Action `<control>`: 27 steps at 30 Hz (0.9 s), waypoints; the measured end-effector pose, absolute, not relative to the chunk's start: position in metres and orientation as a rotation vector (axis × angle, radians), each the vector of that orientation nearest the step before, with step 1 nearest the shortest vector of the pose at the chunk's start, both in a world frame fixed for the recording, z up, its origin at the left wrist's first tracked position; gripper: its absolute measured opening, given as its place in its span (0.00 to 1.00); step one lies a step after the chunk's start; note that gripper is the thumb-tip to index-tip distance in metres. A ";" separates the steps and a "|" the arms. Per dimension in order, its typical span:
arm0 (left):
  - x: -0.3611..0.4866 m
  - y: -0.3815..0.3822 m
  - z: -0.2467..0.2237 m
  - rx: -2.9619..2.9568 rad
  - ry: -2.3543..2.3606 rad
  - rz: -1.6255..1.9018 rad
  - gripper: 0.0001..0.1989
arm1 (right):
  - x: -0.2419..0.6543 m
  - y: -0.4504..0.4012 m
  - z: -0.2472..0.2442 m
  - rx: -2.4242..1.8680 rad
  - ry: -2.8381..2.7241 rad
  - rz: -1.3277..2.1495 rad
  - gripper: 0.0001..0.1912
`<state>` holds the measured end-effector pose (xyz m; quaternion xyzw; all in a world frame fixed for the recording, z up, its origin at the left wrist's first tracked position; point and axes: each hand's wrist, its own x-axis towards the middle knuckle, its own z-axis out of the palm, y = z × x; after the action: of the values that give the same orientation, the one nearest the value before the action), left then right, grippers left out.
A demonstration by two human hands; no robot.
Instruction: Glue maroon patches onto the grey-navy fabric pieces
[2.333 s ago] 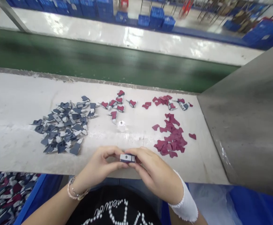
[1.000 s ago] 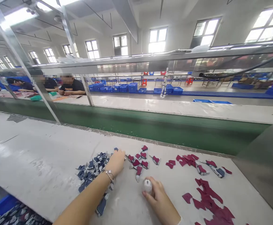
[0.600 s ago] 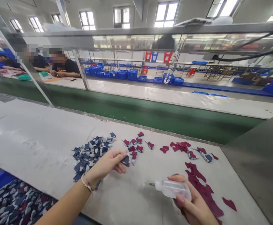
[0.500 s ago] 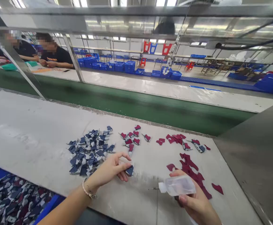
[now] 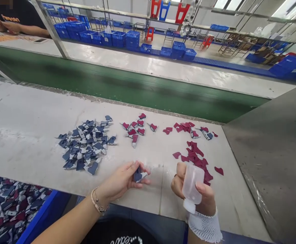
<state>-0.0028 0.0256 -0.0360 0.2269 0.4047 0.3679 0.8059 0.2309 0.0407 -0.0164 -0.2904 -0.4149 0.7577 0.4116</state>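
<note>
Bottle [image 5: 193,179], translucent and white-capped, sits in the closed grip of my right hand [image 5: 205,195], tilted so that its cap [image 5: 189,206] points down toward my body. My left hand [image 5: 123,179] has its grip closed on a navy-and-grey piece [image 5: 138,175], thumb over the top, just above the near part of the worktop [image 5: 148,156]. I wear a beaded bracelet [image 5: 97,201] on the left wrist and a white wrist band [image 5: 205,227] on the right.

To the left of my hands lies a heap of navy-and-grey parts [image 5: 83,144]. Beyond my left hand is a loose cluster of maroon-topped parts [image 5: 134,130]. Flat maroon cutouts [image 5: 195,154] spread beyond the bottle, with a lone cutout [image 5: 219,170] to their right; a smaller maroon group [image 5: 184,127] lies farther back, beside a few assembled parts [image 5: 206,134].

White script runs across my black shirt [image 5: 117,234], cut off by the lower edge of my view; I make out what may be "ear", but not the whole word. Orange-and-white lettering on the dark shirt [image 5: 19,15] of a person across the green strip [image 5: 99,83] is too blurred to read. A pale label [image 5: 295,70] on a blue crate [image 5: 285,66] at far right is too small to read. Down to my left, a blue bin [image 5: 39,217] holds mixed navy, grey and maroon parts.
</note>
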 end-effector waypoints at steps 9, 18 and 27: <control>-0.006 0.011 -0.008 0.823 0.822 0.728 0.29 | 0.233 0.025 0.009 -0.954 -1.180 1.842 0.24; 0.000 0.000 -0.009 1.241 1.106 0.791 0.18 | 0.203 0.002 0.035 -1.183 -1.604 1.237 0.16; -0.003 -0.002 -0.002 1.338 1.087 0.790 0.18 | 0.191 0.001 0.046 -1.297 -1.735 1.162 0.08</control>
<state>-0.0025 -0.0025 -0.0019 0.5731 0.4657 0.3382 0.5833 0.1906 0.0015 0.0459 -0.4972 -0.6649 0.4455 0.3350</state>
